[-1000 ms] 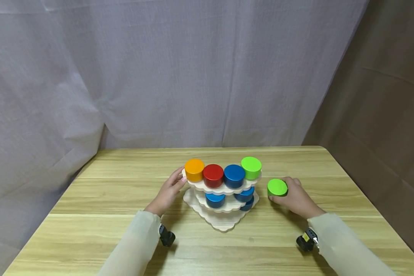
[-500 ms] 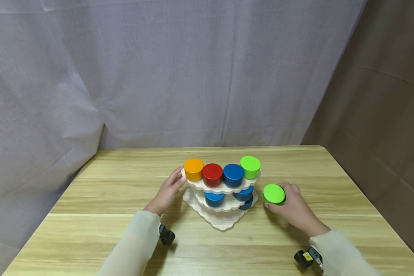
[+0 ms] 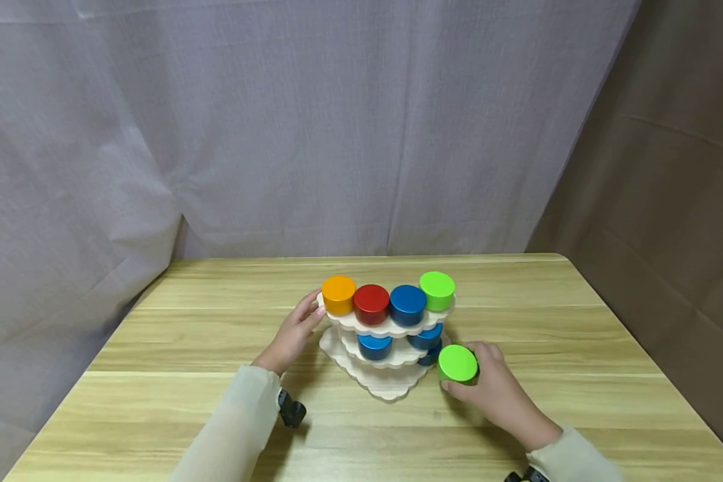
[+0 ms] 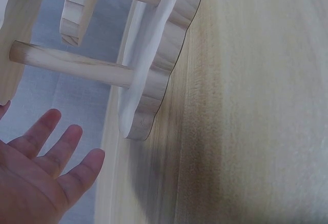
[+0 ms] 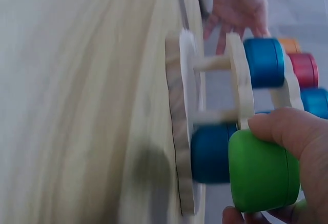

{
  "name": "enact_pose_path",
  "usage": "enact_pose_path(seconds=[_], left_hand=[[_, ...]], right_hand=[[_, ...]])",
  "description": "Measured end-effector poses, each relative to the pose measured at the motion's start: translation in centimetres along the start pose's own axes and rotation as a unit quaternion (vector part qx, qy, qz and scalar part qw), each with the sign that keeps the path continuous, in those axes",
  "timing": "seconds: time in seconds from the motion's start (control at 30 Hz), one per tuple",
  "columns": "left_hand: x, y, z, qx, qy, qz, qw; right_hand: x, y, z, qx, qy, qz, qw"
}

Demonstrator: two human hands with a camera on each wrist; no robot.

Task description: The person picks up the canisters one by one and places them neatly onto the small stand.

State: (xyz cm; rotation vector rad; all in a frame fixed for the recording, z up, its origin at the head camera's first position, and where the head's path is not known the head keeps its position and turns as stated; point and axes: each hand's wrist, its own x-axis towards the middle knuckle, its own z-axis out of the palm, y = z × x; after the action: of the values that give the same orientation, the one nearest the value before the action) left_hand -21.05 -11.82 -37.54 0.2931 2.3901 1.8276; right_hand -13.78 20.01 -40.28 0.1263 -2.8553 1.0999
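A three-tiered wooden stand (image 3: 387,387) with scalloped edges is in the middle of the table. Orange (image 3: 339,294), red (image 3: 371,304), blue (image 3: 408,305) and light green (image 3: 437,291) round blocks line its top tier. Blue blocks (image 3: 375,347) also sit on the levels below. My left hand (image 3: 293,333) rests at the top tier's left edge, fingers mostly straight and spread in the left wrist view. My right hand (image 3: 497,391) grips a green round block (image 3: 458,365) between thumb and fingers, above the bottom tier's right side. In the right wrist view, this green block (image 5: 261,170) overlaps a blue one (image 5: 211,155).
The wood-grain table (image 3: 175,335) extends on both sides of the stand. A grey curtain (image 3: 277,134) hangs behind it, and a darker brown one (image 3: 657,221) on the right. Dowels (image 4: 72,64) join the stand's tiers.
My right hand has carried the green block leftward and nearer to me, up to the stand's lower right side. My left hand and the stand have stayed nearly still.
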Motion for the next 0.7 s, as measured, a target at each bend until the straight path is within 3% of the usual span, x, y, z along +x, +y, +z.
enact_pose_path(seconds=[0.4,0.7], left_hand=[[0.1,-0.1,-0.1,0.0,0.001,-0.006,1.0],[0.1,0.0,0.0,0.0,0.004,-0.006,1.0]], right_hand=[[-1.4,-2.2,2.2,0.013,-0.02,-0.006,1.0],[-1.7,-3.8,4.0,0.023,-0.067,-0.006,0.997]])
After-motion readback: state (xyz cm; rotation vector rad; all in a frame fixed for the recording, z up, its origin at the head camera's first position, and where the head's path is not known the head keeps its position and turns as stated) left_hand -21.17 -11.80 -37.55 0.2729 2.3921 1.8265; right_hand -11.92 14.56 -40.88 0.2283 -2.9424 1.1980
